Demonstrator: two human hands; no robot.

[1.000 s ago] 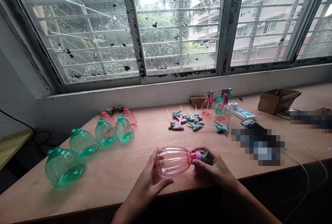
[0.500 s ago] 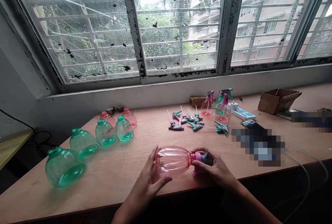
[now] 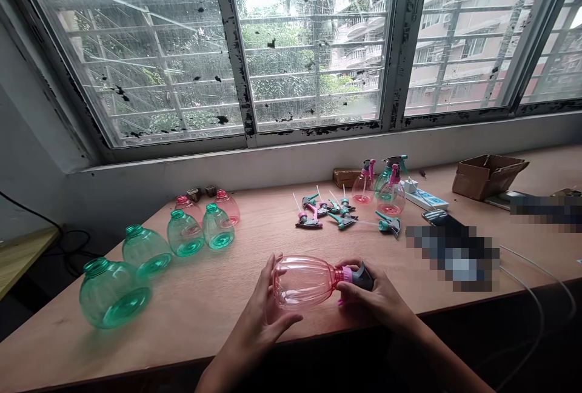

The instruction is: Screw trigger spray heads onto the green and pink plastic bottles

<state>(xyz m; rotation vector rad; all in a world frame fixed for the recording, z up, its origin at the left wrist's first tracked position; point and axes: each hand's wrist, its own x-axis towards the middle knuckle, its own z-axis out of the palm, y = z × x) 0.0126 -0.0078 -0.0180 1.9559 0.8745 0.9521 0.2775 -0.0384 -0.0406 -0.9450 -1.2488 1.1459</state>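
A clear pink spray bottle (image 3: 304, 282) lies sideways between my hands, over the near part of the table. My left hand (image 3: 269, 305) cups its base, with fingers behind it and the thumb stretched out below. My right hand (image 3: 375, 293) is closed around the dark grey spray head (image 3: 362, 278), thumb pressed near the pink collar (image 3: 347, 275). The collar sits against the bottle's neck; how tightly it is screwed on cannot be seen.
Green bottles (image 3: 113, 293) and pink bottles (image 3: 227, 206) without heads stand at left. Several loose spray heads (image 3: 343, 218) lie beyond my hands. Assembled spray bottles (image 3: 391, 194) stand at the back, beside a power strip (image 3: 425, 196) and a cardboard box (image 3: 488, 176). White cables (image 3: 536, 296) hang at right.
The fingers and thumb of my left hand have shifted slightly at the bottle's base. My right hand stays on the spray head, and the other things have not moved.
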